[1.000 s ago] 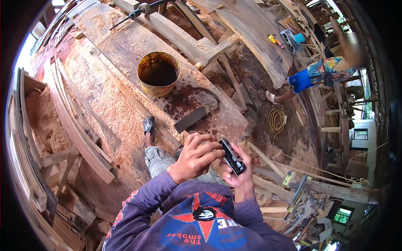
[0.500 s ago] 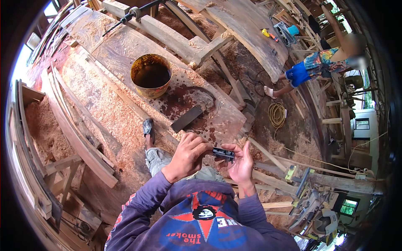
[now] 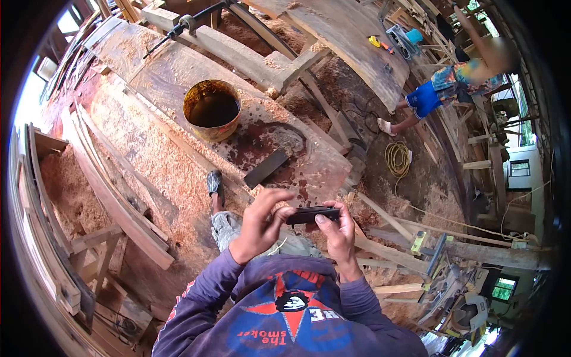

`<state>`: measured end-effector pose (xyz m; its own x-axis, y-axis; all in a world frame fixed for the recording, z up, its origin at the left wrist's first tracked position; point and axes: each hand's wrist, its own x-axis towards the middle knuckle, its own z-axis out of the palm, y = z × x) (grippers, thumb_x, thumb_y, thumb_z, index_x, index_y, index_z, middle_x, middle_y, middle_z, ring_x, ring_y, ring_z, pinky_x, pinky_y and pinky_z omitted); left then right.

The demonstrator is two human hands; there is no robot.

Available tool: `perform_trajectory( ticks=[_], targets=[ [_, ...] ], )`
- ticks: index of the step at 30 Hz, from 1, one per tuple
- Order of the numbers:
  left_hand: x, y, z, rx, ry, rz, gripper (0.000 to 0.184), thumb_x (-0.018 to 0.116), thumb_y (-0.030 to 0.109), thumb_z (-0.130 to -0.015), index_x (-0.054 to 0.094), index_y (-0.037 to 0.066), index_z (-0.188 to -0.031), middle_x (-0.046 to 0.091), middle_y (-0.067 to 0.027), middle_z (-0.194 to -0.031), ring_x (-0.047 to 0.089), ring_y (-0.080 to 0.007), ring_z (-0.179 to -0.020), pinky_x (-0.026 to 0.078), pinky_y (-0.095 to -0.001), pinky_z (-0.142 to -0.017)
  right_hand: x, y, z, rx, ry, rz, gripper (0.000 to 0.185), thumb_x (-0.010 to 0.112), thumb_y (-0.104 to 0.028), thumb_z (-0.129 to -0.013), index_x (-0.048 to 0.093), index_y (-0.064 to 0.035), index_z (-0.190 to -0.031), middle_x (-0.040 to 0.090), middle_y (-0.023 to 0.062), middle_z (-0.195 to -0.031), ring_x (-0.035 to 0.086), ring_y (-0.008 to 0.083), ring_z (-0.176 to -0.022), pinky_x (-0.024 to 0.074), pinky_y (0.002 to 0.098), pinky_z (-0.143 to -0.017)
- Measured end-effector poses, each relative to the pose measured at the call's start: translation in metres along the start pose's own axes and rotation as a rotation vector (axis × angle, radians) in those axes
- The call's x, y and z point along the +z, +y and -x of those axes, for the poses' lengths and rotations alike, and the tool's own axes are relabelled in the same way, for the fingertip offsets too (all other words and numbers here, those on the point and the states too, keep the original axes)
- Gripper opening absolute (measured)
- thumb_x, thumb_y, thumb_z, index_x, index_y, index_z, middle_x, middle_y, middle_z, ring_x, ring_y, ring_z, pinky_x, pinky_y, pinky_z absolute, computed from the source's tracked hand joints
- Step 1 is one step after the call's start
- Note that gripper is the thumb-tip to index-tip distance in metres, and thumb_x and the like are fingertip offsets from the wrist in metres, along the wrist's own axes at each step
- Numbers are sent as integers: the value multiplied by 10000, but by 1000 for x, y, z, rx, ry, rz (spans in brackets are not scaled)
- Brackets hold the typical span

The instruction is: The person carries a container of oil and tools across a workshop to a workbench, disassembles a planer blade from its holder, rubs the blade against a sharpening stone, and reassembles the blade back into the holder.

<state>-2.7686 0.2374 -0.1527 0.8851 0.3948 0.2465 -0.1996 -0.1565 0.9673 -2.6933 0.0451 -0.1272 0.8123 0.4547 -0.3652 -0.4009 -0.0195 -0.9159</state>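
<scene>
A small black oblong tool point(image 3: 312, 215) is held level in front of my chest; I cannot make out its exact kind. My right hand point(image 3: 340, 235) closes on its right end, thumb on the near face and fingers behind. At the left end, my left hand point(image 3: 260, 224) pinches with the thumb and a bent finger, while its upper fingers stretch out above. Beyond my hands, a dark rectangular block point(image 3: 266, 168) lies on a wet-stained plank point(image 3: 315, 156). On the same plank stands a yellow bucket point(image 3: 218, 132) with dark liquid inside.
Wood shavings point(image 3: 140, 146) cover the floor and planks. Long curved boards point(image 3: 113, 196) lie at left. A coiled yellow cord point(image 3: 397, 159) rests on the floor at right. Another person point(image 3: 443, 89) stands at upper right, near a workbench point(image 3: 357, 50) holding a power tool point(image 3: 401, 41).
The black tool has turned from its slotted side to a smoother, longer face. My right thumb has come down onto it, and my left fingers have lifted and spread. The bucket and block stay put.
</scene>
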Motion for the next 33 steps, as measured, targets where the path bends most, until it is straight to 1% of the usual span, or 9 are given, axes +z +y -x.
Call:
perform_trajectory(
  ticks=[5,7,11,16,19,20,24,30,33],
  targets=[
    [6,3,9,-312,-78,296,640,882,224,-759,591,-11,-1279,658,-137,-1206,639,-230,-1107,494,-359,-956,-2,2,2,-88,-49,-119,350,655,-38,-947,469,-20,-1243,642,141,-1136,666,188,-1016,568,330,-899],
    [7,-5,13,-253,-124,212,594,885,207,-748,626,-1,-1241,669,-143,-1198,646,-243,-1102,497,-359,-954,0,2,3,-160,-97,-153,362,630,-10,-954,436,-24,-1260,636,203,-1230,668,232,-1064,558,365,-945],
    [7,0,9,-82,-80,158,522,892,156,-733,659,-3,-1172,693,-141,-1133,662,-237,-1052,512,-353,-918,2,-2,5,-212,-127,-187,375,640,-11,-950,438,-22,-1266,628,207,-1248,667,239,-1074,552,365,-950],
    [4,-2,8,-36,-88,243,489,911,109,-700,678,11,-1119,699,-111,-1093,664,-213,-1019,517,-330,-876,-3,-3,3,-368,-90,135,373,699,-54,-928,520,-38,-1256,591,137,-1303,613,194,-1144,519,307,-933],
    [3,-1,11,-104,-130,260,434,916,166,-719,693,25,-1063,688,-73,-1002,639,-175,-925,507,-316,-824,-10,7,1,-248,-126,154,317,732,-81,-911,592,-39,-1193,644,72,-1170,632,141,-1017,524,287,-869],
    [1,2,13,-193,-170,272,416,900,78,-725,689,4,-1075,662,-64,-1032,628,-164,-1003,496,-318,-908,-9,4,3,-200,-113,131,299,743,-93,-907,612,-36,-1170,663,54,-1115,637,128,-973,524,279,-849],
    [1,-3,15,-120,-204,160,428,905,226,-740,696,22,-1053,668,-53,-955,622,-160,-898,493,-303,-794,-11,-2,4,-178,-102,190,264,744,-78,-902,656,-14,-1142,706,69,-978,668,119,-856,541,266,-795],
    [-3,18,5,-226,-375,102,465,782,266,-891,663,-13,-1243,664,-93,-1033,615,-175,-967,484,-318,-850,-17,-6,9,-84,-38,72,234,736,-32,-890,676,-6,-1115,712,95,-954,689,145,-811,562,276,-735],
    [4,15,7,-262,-363,200,381,750,192,-920,668,-41,-1211,659,-74,-1023,620,-143,-958,489,-281,-830,-16,-12,12,-84,-46,26,232,761,-81,-886,690,-20,-1098,686,52,-944,650,109,-818,546,260,-720]
  ],
)
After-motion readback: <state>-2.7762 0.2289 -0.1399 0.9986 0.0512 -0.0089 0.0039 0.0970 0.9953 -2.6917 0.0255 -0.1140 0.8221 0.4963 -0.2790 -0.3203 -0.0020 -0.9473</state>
